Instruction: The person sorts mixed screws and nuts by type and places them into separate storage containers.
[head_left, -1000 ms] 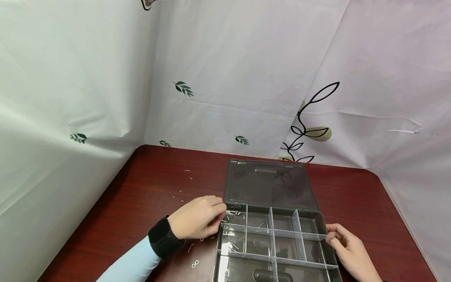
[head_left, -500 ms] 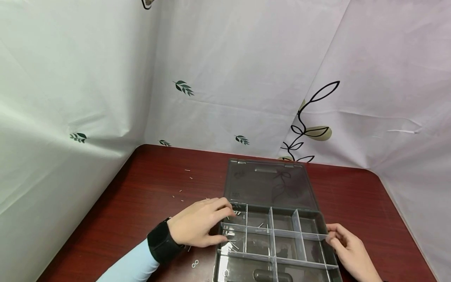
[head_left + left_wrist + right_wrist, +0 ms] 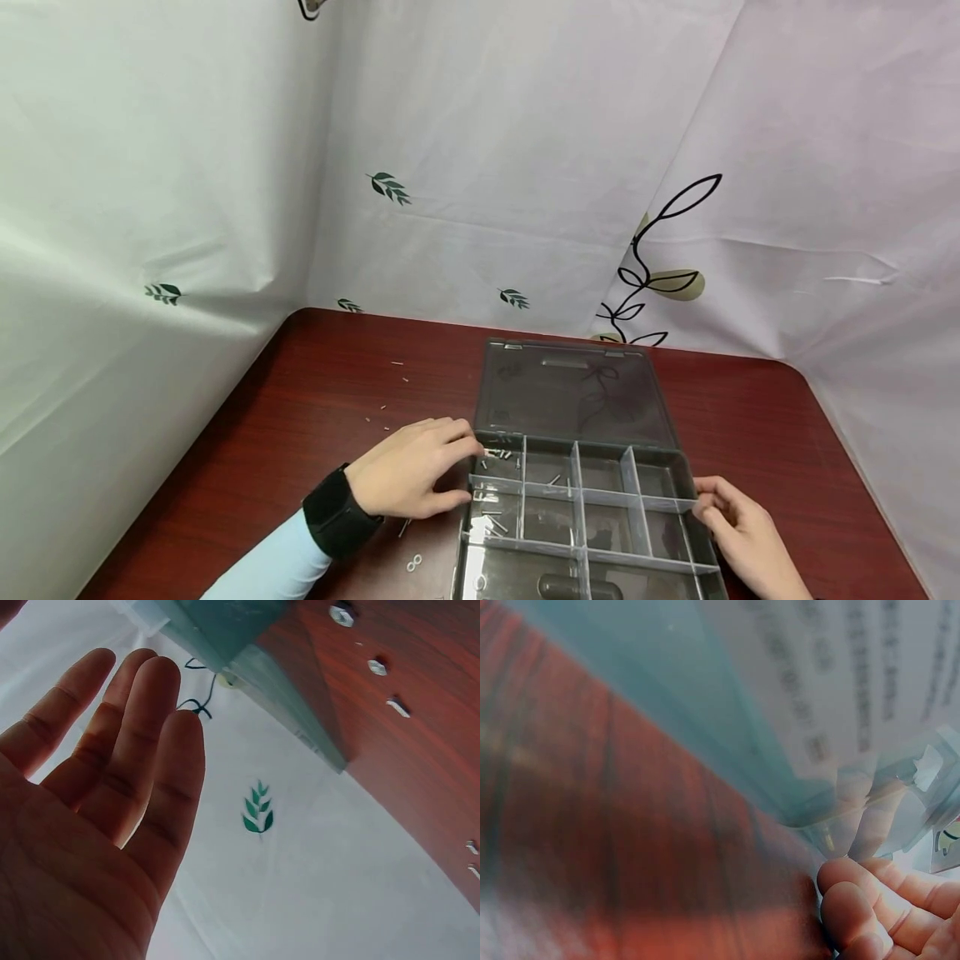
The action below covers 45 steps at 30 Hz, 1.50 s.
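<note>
Compartment box (image 3: 611, 498): on table (image 3: 757, 400), long axis with opened lid (image 3: 573, 392) running away from the person | right hand (image 3: 742, 533): at its right wall, fingers bent against it, grip unclear | left hand (image 3: 411, 472): just at left rim, fingers loosely extended, nothing visibly held | metal bits (image 3: 377, 667): left of box

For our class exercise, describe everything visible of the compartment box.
The compartment box looks like smoky translucent plastic, with paler dividers. It lies flat on the table, its lid folded back open. Small metal pieces lie in several compartments. The right hand touches its right side; the left hand is at its left edge, contact unclear. The head view cuts off its front.
</note>
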Each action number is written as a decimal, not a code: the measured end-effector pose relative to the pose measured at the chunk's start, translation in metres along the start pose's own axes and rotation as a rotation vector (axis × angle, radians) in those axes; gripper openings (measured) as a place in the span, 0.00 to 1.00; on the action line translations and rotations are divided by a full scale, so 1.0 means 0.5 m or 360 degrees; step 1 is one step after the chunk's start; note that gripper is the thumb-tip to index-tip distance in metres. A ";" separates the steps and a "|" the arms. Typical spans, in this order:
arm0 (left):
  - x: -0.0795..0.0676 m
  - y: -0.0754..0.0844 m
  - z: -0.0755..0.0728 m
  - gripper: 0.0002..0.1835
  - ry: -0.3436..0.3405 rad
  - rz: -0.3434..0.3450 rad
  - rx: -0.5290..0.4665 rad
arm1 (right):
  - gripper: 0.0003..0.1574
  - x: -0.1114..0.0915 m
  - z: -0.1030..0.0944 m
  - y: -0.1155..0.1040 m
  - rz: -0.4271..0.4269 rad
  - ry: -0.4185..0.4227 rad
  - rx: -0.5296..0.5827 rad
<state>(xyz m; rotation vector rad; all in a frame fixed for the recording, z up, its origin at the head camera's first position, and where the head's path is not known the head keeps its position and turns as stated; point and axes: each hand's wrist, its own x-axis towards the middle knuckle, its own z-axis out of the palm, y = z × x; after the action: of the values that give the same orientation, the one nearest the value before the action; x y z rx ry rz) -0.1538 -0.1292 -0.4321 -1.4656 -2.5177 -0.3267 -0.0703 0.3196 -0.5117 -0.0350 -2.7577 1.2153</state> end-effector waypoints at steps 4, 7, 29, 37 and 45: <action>-0.025 -0.014 0.005 0.22 0.0003 -0.0051 0.0036 | 0.16 0.001 0.001 -0.004 0.0005 -0.0004 -0.0002; -0.045 -0.026 0.002 0.22 -0.0015 -0.0100 0.0056 | 0.16 0.002 -0.002 -0.004 0.0013 -0.0005 -0.0013; -0.182 -0.075 0.028 0.14 -0.0034 -0.0293 0.0075 | 0.15 0.000 -0.001 -0.008 0.0035 0.0021 -0.0012; -0.187 -0.078 0.042 0.13 -0.0007 -0.0294 0.0099 | 0.16 -0.001 0.003 -0.005 0.0031 0.0017 0.0014; -0.179 -0.080 0.051 0.12 -0.0037 -0.0308 0.0166 | 0.15 -0.001 0.001 -0.008 0.0018 0.0018 0.0027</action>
<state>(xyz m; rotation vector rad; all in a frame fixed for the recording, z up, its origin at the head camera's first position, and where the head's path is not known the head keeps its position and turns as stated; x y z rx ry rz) -0.1471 -0.2148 -0.4856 -1.1982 -2.6569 -0.2059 -0.0695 0.3166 -0.5091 -0.0560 -2.7409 1.2373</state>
